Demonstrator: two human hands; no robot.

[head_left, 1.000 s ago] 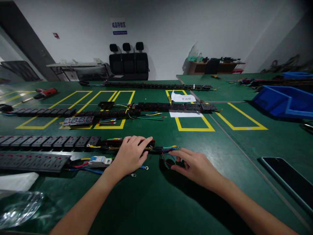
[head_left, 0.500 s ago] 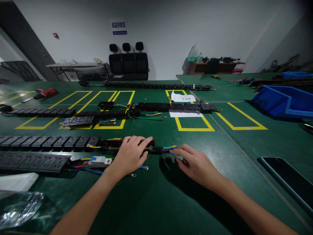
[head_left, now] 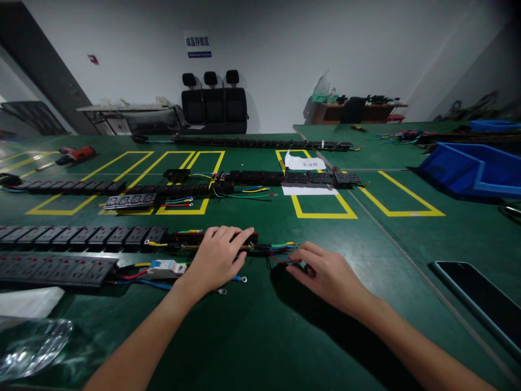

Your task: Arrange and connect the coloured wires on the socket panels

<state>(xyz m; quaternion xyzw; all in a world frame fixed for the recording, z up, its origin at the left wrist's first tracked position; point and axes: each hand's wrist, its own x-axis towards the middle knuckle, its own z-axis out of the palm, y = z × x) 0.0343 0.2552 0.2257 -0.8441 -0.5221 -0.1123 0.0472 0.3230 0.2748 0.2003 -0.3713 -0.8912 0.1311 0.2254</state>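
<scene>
My left hand (head_left: 220, 258) lies over a dark module with a circuit board (head_left: 251, 240), its fingers wrapped over the top and thumb along the near side. Blue, green and yellow wires (head_left: 280, 247) run out of the module's right end. At those wire ends my right hand (head_left: 319, 266) is closed in a pinch on thin red and dark wires (head_left: 279, 260). Its fingertips partly hide what they hold. Left of the module lies a black socket strip (head_left: 81, 236). A nearer socket strip (head_left: 57, 270) has a white circuit breaker (head_left: 166, 268) wired at its end.
More socket strips lie farther back, one beside a paper note (head_left: 305, 161). A phone (head_left: 476, 298) and a blue bin (head_left: 472, 168) are at right. A red drill (head_left: 77, 155) lies far left; clear plastic (head_left: 32, 347) sits near left.
My right hand has shifted slightly down, its fingertips now lower against the thin wires, which look drawn out straighter. My left hand stays in place on the module.
</scene>
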